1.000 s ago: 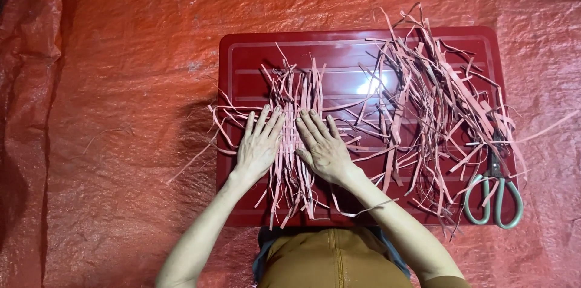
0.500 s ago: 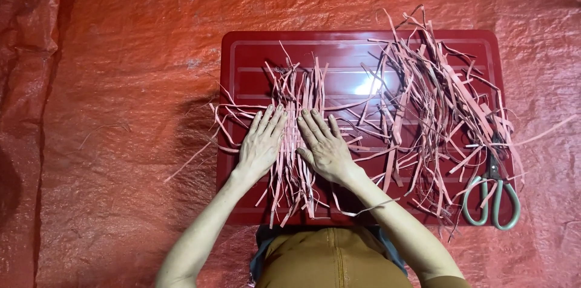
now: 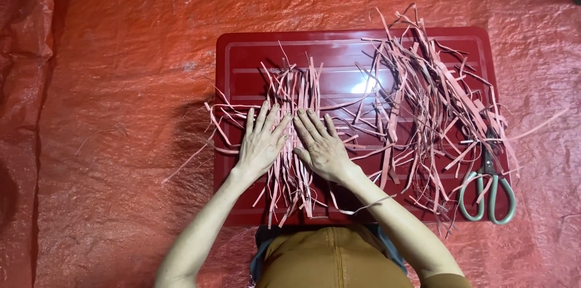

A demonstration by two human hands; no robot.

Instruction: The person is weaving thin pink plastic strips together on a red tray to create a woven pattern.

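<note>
Hands are lying flat, fingers spread, gripping nothing: left hand (image 3: 261, 141) and right hand (image 3: 321, 145) are pressing side by side on a bundle of pink strips (image 3: 295, 100) running between them on a red tray (image 3: 242, 58). Messier strips (image 3: 423, 106) are sprawling right of the right hand, with scissors (image 3: 487, 194) sitting further right.

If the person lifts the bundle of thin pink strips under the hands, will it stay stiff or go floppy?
Probably floppy: the pink strips are thin, and many curl and bend over the edge of the red tray. They look light, so a push would likely scatter them. The left hand and right hand lie flat on them, which suggests that they need holding down.
</note>
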